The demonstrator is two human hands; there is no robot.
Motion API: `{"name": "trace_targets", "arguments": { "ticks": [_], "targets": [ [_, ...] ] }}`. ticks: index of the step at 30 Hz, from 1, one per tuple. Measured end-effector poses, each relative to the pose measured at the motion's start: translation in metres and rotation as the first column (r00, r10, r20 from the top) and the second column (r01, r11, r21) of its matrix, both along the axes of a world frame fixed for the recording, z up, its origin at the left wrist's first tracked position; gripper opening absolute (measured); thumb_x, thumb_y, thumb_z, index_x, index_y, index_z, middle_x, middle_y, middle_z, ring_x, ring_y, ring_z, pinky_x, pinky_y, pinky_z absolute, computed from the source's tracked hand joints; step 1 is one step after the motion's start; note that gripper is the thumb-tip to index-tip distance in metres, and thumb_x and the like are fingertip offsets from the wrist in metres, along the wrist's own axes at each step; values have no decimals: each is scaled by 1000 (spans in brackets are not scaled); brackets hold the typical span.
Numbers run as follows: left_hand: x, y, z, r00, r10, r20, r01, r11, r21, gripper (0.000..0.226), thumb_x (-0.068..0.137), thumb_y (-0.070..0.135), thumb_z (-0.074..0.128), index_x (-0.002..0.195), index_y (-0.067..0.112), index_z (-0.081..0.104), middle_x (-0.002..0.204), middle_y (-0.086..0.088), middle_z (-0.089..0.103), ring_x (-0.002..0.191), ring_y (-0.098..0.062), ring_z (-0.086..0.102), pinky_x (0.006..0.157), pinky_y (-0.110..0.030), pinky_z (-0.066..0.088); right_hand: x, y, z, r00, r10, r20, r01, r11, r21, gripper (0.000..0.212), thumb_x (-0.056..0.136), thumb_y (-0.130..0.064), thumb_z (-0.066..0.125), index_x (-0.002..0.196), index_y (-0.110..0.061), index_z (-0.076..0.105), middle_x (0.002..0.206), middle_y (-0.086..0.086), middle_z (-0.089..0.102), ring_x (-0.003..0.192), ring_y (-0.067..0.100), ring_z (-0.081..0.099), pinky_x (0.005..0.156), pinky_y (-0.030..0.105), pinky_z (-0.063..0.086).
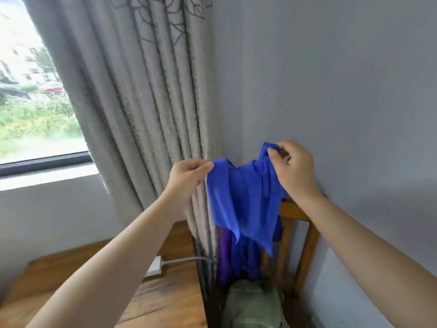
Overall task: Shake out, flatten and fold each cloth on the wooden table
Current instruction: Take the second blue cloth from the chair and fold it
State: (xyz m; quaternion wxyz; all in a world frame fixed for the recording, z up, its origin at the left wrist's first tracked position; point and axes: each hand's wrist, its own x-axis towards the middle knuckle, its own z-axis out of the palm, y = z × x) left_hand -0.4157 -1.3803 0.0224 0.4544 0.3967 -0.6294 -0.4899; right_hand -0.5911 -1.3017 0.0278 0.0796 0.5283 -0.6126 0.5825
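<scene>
A blue cloth [243, 204] hangs in the air in front of the wall corner, bunched and creased, its lower corners pointing down. My left hand [186, 176] pinches its upper left edge between thumb and fingers. My right hand [293, 166] grips its upper right corner, slightly higher. The wooden table [170, 299] lies below and to the left, under my left forearm.
A wooden chair [305, 235] stands right of the table with purple and blue cloths [227, 254] draped on it and a green cloth [253, 304] on its seat. A white adapter with a cable [156, 266] sits on the table. A grey curtain [142, 102] hangs behind.
</scene>
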Motion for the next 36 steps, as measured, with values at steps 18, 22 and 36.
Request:
{"name": "trace_targets", "arguments": {
  "ticks": [18, 22, 36],
  "targets": [
    [316, 155, -11, 913, 378, 155, -374, 926, -56, 27, 87, 8, 60, 61, 16, 58, 42, 12, 52, 42, 1, 46, 44, -10, 36, 305, 61, -32, 878, 421, 229, -471, 844, 255, 13, 87, -7, 53, 79, -4, 63, 56, -11, 45, 63, 14, 44, 53, 14, 31],
    [374, 156, -48, 848, 510, 144, -519, 854, 36, 29, 84, 5, 62, 57, 15, 61, 43, 11, 55, 52, -10, 50, 62, -26, 41, 342, 46, -58, 830, 445, 337, -548, 765, 339, 31, 87, -8, 53, 58, -19, 49, 58, -4, 49, 73, 20, 48, 64, 25, 36],
    [491, 37, -71, 670, 716, 195, -730, 684, -1, 30, 87, 9, 57, 58, 16, 51, 61, 1, 49, 59, -9, 45, 42, -3, 33, 441, -94, -101, 724, 447, 526, -669, 642, 374, 21, 87, -10, 51, 67, -14, 54, 64, -1, 52, 74, 21, 49, 68, 33, 45]
  ]
}}
